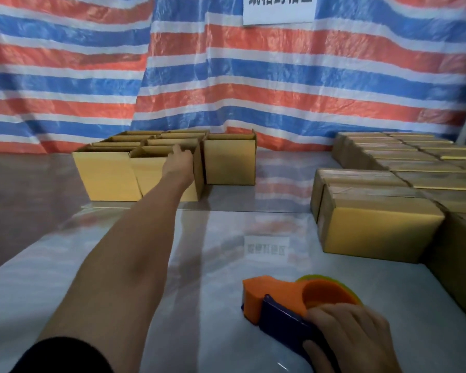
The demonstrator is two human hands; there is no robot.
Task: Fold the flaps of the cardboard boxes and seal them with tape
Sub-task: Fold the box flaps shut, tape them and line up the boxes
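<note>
Sealed boxes fill two o'clock, open boxes wait at eleven, where the left hand reaches one's rim, grip unclear, while the right hand clutches the tape dispenser at five.

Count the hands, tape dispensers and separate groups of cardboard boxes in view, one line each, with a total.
Hands: 2, left hand on an open box, right hand holding the tape dispenser
Tape dispensers: 1
Box groups: 2, open boxes and sealed boxes
Total: 5

Left hand on open box rim, 11 o'clock; right hand grips tape dispenser, 5 o'clock.
</note>
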